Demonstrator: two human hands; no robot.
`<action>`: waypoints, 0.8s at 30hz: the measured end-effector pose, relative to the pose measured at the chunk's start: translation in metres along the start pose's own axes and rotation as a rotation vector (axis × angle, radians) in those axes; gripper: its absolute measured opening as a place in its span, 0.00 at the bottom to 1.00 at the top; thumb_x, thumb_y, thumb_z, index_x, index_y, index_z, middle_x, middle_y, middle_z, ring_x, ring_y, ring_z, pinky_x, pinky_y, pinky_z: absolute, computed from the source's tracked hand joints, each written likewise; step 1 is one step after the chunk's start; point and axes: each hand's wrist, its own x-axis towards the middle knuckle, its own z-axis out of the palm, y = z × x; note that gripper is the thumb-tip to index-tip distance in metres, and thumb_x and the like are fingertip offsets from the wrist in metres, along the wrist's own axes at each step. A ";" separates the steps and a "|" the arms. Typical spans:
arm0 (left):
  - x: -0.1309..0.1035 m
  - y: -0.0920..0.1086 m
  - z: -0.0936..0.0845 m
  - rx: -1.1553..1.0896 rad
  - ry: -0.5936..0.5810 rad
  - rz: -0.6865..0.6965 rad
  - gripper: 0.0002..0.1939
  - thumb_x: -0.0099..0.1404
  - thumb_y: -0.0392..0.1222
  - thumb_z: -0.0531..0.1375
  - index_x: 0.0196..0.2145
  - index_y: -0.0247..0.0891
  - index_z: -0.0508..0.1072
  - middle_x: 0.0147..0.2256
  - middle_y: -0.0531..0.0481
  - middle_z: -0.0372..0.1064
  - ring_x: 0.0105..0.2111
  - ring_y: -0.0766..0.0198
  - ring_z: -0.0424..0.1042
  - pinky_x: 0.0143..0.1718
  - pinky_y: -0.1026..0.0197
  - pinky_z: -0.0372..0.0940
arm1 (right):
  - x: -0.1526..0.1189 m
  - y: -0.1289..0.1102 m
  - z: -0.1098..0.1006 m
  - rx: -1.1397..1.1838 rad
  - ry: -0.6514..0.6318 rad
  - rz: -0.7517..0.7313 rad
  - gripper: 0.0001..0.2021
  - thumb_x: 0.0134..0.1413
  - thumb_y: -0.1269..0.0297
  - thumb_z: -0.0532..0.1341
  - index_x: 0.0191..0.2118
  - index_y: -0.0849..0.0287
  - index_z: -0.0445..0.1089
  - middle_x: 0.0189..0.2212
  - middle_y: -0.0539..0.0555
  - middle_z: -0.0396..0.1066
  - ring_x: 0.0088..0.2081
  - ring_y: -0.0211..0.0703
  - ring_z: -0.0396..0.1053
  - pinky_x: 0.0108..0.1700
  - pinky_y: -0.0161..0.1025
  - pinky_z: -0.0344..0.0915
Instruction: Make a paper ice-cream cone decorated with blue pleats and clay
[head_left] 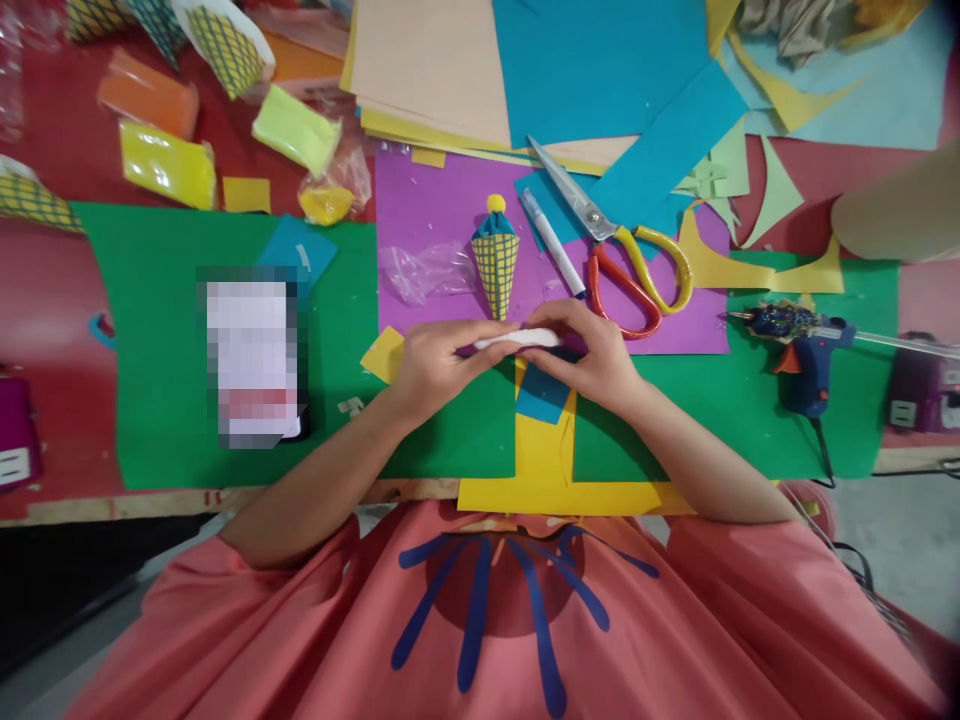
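Observation:
A soft white strip (525,339) is stretched between my two hands above the lower edge of the purple sheet (442,215). My left hand (442,362) pinches its left end, and my right hand (589,350) pinches the right end between thumb and fingers. Just beyond the strip lies a small yellow-and-green checked cone (496,270) with a blue ruffled top and a yellow ball. Scissors (596,225) with one red and one yellow handle lie beyond my right hand, beside a white pen (553,242).
A blue glue gun (810,370) lies on the green sheet (652,410) at right. A blurred phone-like object (251,350) is at left. Wrapped yellow (169,165) and orange (148,95) packets, coloured sheets and paper scraps cover the back.

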 end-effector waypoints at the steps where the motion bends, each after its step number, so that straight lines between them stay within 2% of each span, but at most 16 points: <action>1: 0.000 0.000 -0.001 -0.017 -0.020 -0.035 0.14 0.63 0.51 0.64 0.41 0.40 0.82 0.35 0.51 0.81 0.32 0.66 0.81 0.33 0.72 0.73 | 0.000 0.000 0.000 -0.007 0.004 0.013 0.11 0.58 0.59 0.64 0.44 0.59 0.72 0.38 0.53 0.77 0.35 0.38 0.73 0.36 0.35 0.71; 3: 0.000 -0.001 -0.001 -0.043 -0.055 -0.071 0.20 0.62 0.54 0.65 0.47 0.41 0.79 0.39 0.50 0.81 0.36 0.63 0.81 0.38 0.70 0.74 | 0.001 -0.001 -0.001 -0.018 0.009 0.031 0.09 0.59 0.60 0.63 0.41 0.59 0.73 0.35 0.52 0.76 0.33 0.37 0.72 0.35 0.35 0.70; 5: -0.001 -0.002 -0.001 -0.041 -0.059 -0.046 0.23 0.61 0.54 0.66 0.51 0.42 0.77 0.43 0.49 0.80 0.39 0.62 0.81 0.41 0.68 0.74 | 0.002 -0.001 -0.002 -0.017 0.020 0.039 0.08 0.58 0.60 0.64 0.40 0.59 0.73 0.34 0.51 0.76 0.32 0.36 0.71 0.34 0.34 0.68; 8: -0.002 -0.003 0.001 -0.015 -0.019 0.028 0.18 0.63 0.50 0.65 0.48 0.42 0.79 0.42 0.50 0.80 0.38 0.65 0.81 0.40 0.71 0.73 | 0.002 -0.002 -0.002 -0.010 0.034 0.031 0.08 0.58 0.61 0.64 0.39 0.60 0.73 0.33 0.50 0.76 0.30 0.34 0.70 0.32 0.32 0.67; 11: -0.002 -0.002 0.002 -0.003 -0.015 0.016 0.14 0.64 0.50 0.64 0.44 0.42 0.80 0.38 0.51 0.81 0.34 0.67 0.81 0.36 0.72 0.72 | 0.002 -0.001 -0.002 -0.009 0.033 0.014 0.07 0.58 0.63 0.64 0.40 0.60 0.72 0.33 0.50 0.76 0.30 0.34 0.70 0.32 0.32 0.67; 15: 0.000 0.000 -0.001 0.002 -0.070 -0.085 0.15 0.65 0.53 0.62 0.41 0.40 0.81 0.37 0.50 0.81 0.34 0.66 0.81 0.35 0.71 0.72 | 0.002 -0.001 -0.002 -0.014 0.004 -0.029 0.10 0.58 0.62 0.64 0.43 0.60 0.71 0.38 0.53 0.77 0.35 0.37 0.74 0.37 0.34 0.70; 20: 0.001 0.001 -0.002 -0.039 -0.075 -0.104 0.17 0.65 0.55 0.62 0.38 0.40 0.82 0.35 0.51 0.81 0.32 0.65 0.81 0.34 0.71 0.72 | 0.002 0.000 -0.001 -0.020 0.001 -0.070 0.09 0.58 0.63 0.64 0.42 0.60 0.71 0.38 0.53 0.77 0.36 0.37 0.74 0.37 0.34 0.71; 24: 0.001 0.001 -0.003 -0.056 -0.103 -0.142 0.24 0.60 0.61 0.63 0.45 0.41 0.80 0.41 0.48 0.81 0.38 0.62 0.81 0.39 0.68 0.74 | 0.002 0.000 -0.002 0.002 0.012 -0.021 0.06 0.57 0.66 0.64 0.40 0.60 0.71 0.36 0.51 0.77 0.36 0.36 0.74 0.38 0.33 0.70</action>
